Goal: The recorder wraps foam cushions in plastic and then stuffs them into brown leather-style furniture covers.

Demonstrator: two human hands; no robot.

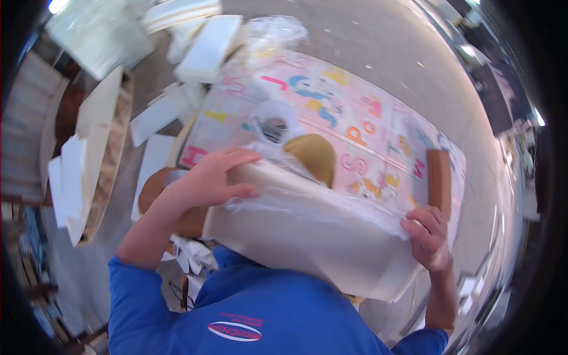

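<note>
A long cream-white board or padded panel (307, 242) lies slanted between my chest and the table, with clear plastic film (331, 204) along its upper edge. At the panel's left end, my left hand (216, 177) has its fingers and thumb around the film-covered edge. Toward the right end, the bent fingers of my right hand (427, 234) pinch the film at the edge. Just beyond the panel sit a mustard-coloured rounded piece (313, 157) and a pale roll (275, 125) with a dark centre. Part of the panel's underside is hidden.
The table has a pink patterned cover (361, 112) with letters and cartoon figures. A brown block (439, 180) lies at its right edge. White foam pieces (207, 50) and a wooden-framed panel (103, 154) stand to the left. Crumpled clear plastic (275, 32) lies at the far edge.
</note>
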